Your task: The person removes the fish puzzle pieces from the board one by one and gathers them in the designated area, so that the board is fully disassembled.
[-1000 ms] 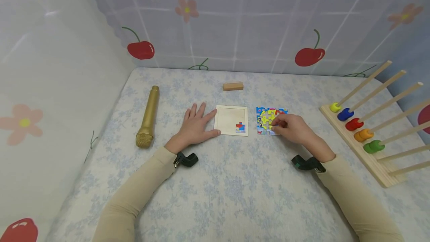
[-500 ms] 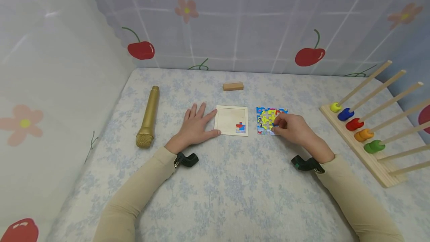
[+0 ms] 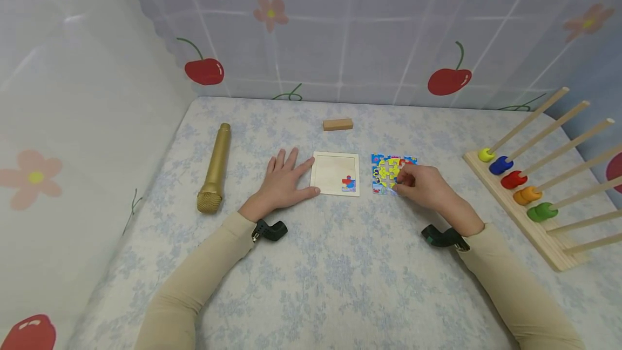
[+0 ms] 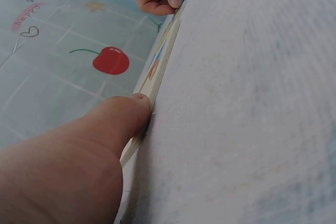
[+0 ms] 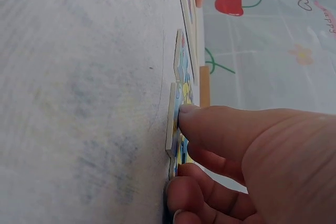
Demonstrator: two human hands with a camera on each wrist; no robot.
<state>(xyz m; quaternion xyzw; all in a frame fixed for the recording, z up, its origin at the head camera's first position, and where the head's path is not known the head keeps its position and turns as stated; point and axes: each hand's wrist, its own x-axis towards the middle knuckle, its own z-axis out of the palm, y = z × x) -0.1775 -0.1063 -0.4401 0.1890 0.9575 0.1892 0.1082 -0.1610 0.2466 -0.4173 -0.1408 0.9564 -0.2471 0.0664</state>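
My left hand (image 3: 283, 185) lies flat with fingers spread, its thumb and index finger touching the left side of a square wooden puzzle tray (image 3: 329, 170). In the left wrist view the thumb rests at the tray's edge. One joined patch of red and blue puzzle (image 3: 348, 184) sits in the tray's lower right corner. Right of the tray lies a colourful, mostly assembled jigsaw puzzle (image 3: 383, 169). At its lower right my right hand (image 3: 428, 185) pinches a puzzle piece (image 5: 172, 121) between thumb and curled fingers, which partly hide that corner in the head view.
A gold microphone (image 3: 215, 169) lies left of my left hand. Behind the tray is a small wooden block (image 3: 337, 125). A wooden peg rack (image 3: 554, 247) with coloured beads stands at the right, its rods leaning over the table.
Both hands stay almost where they were, the left on the tray's side and the right at the puzzle's lower right. The right fingers shift only very slightly.
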